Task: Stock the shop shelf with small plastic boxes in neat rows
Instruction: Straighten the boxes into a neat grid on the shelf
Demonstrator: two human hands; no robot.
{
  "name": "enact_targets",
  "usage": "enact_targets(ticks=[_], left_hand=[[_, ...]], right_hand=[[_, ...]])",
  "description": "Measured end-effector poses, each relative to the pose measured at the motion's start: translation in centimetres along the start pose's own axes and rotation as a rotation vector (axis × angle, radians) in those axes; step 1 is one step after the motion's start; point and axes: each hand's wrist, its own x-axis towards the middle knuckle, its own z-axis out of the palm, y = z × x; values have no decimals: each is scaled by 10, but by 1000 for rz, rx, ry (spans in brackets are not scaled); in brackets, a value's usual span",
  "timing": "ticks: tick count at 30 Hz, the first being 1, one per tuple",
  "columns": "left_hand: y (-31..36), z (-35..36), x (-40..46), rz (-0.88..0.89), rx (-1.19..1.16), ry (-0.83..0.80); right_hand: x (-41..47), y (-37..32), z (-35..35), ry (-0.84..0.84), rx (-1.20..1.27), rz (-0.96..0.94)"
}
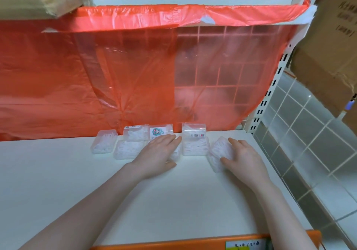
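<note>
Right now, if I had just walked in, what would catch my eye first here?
The big orange plastic sheet hanging across the back of the shelf. Below it, clear plastic boxes cluster along the back edge. The left hand rests flat on one; the right hand holds a tilted box at the right end.

Clear boxes (195,148), white shelf (58,172), orange-red sheet (77,76).

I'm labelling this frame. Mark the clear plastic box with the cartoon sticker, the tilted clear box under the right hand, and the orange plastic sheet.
Clear plastic box with cartoon sticker (157,131): head view, sticker face.
Tilted clear box (219,153): head view, lid.
Orange plastic sheet (77,76): head view, left-centre.
</note>
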Motion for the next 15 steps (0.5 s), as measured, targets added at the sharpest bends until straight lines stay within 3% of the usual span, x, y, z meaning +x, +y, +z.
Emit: enact_targets(ticks=[8, 15], left_hand=[[-7, -17, 3, -85, -1, -41], [-3, -19, -22, -190, -63, 34]], right_hand=[[-3, -6, -3, -19, -5, 5], [-11, -12, 0, -2, 3, -69]])
